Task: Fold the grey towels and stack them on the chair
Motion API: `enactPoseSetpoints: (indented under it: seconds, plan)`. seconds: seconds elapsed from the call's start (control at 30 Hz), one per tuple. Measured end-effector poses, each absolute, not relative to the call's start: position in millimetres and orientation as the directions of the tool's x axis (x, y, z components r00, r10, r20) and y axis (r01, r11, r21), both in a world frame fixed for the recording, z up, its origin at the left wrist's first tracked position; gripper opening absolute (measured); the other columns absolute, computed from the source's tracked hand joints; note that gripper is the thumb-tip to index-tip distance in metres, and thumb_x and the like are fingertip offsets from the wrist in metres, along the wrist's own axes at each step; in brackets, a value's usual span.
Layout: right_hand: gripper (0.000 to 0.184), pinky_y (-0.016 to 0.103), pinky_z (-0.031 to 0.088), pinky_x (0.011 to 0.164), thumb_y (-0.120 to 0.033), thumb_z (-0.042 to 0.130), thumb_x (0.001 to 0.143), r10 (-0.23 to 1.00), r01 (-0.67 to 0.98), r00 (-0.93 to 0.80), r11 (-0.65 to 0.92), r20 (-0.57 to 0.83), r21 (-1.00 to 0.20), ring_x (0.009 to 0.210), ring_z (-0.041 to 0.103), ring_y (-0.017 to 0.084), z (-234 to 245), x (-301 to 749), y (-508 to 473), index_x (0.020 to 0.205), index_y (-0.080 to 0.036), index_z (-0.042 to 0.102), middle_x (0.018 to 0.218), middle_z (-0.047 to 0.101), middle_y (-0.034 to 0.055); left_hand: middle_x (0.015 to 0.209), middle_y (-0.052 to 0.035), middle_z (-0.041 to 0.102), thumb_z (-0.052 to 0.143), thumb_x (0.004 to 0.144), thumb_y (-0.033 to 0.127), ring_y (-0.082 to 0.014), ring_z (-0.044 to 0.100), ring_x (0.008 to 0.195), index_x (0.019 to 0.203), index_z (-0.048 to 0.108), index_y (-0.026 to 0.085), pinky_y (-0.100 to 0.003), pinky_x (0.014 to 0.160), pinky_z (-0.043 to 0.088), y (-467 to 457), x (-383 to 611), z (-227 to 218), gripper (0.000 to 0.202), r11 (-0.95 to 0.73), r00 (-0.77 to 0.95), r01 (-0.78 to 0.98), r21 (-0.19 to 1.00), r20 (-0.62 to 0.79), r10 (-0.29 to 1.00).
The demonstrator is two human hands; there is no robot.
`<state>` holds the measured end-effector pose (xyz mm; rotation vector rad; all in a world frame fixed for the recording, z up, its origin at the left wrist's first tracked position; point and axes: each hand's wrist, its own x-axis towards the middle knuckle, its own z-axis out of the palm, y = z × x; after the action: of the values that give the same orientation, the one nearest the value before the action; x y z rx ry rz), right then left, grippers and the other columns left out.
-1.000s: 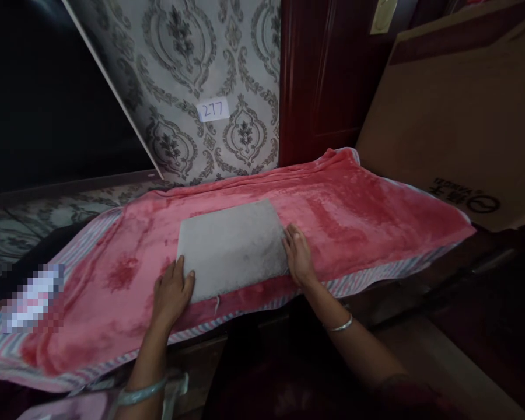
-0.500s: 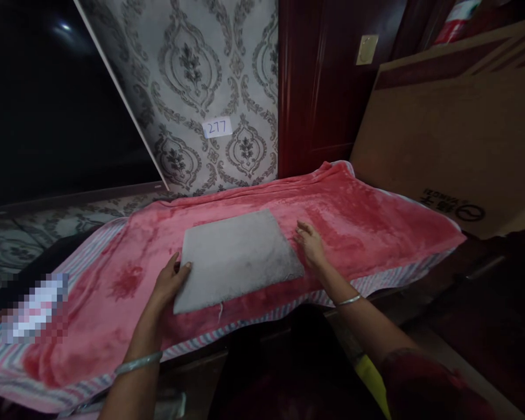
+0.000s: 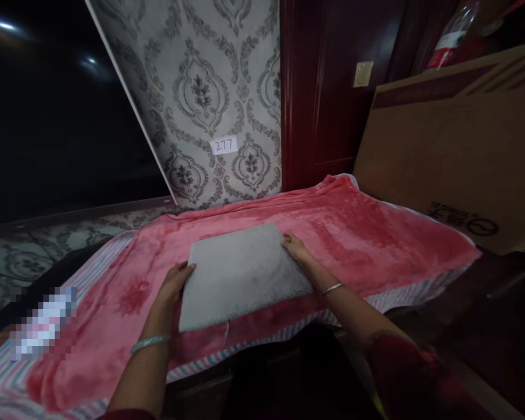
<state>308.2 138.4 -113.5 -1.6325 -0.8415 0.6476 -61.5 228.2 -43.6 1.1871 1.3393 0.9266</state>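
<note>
A flat, fuzzy grey rectangular pad (image 3: 245, 277) lies in the middle of a pink fleece blanket (image 3: 367, 245) with a striped border. My left hand (image 3: 172, 286) rests against the pad's left edge, fingers touching it. My right hand (image 3: 295, 248) lies at the pad's upper right edge, fingertips on it. Neither hand visibly grips the pad. A thin white thread or tag (image 3: 226, 330) hangs from the pad's near edge. Each wrist wears a pale bangle, and a red sleeve covers my right arm.
A grey damask panel (image 3: 201, 99) with a "277" label (image 3: 224, 145) stands behind the blanket, beside a dark red wooden door (image 3: 319, 99). A large cardboard sheet (image 3: 446, 157) leans at the right. A pixelated patch (image 3: 44, 324) covers part of the blanket's left side.
My right hand has moved from the blanket onto the pad's upper right edge. The whole scene sits lower in the view. The pad stays in place on the blanket.
</note>
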Motion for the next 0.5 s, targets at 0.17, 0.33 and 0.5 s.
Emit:
enactPoseSetpoints:
  seconds: [0.17,0.33,0.5]
  plan:
    - [0.049,0.033,0.051,0.088,-0.030,0.062,0.079,0.837,0.267,0.547,-0.176,-0.001,-0.948,0.099,0.066,0.022,-107,313,139,0.128,-0.022,0.062,0.113,0.071,0.0068,0.079,-0.0088,0.074,0.085,0.067,0.020,-0.0181,0.068,0.063,0.100,0.068,0.010,-0.026,0.059,0.053,232,-67,-54,0.038,0.193,0.179,0.053,0.980,-0.200,0.963]
    - [0.056,0.035,0.050,0.093,-0.033,0.062,0.081,0.859,0.323,0.512,-0.176,0.015,-0.930,0.107,0.064,0.023,-104,309,127,0.135,-0.018,0.056,0.121,0.068,0.0091,0.082,-0.0075,0.074,0.078,0.077,0.028,-0.0154,0.065,0.059,0.120,0.061,0.011,-0.024,0.055,0.051,228,-68,-63,0.050,0.088,0.150,0.074,0.993,-0.098,0.984]
    - [0.074,0.037,0.051,0.092,-0.037,0.061,0.083,0.910,0.241,0.414,-0.101,0.008,-0.965,0.110,0.063,0.024,-104,309,114,0.150,-0.015,0.038,0.129,0.063,0.0129,0.114,-0.0130,0.071,0.078,0.077,0.030,-0.0170,0.070,0.078,0.151,0.036,0.019,-0.026,0.069,0.055,219,-75,-57,0.086,0.096,0.204,0.057,0.994,-0.106,0.973]
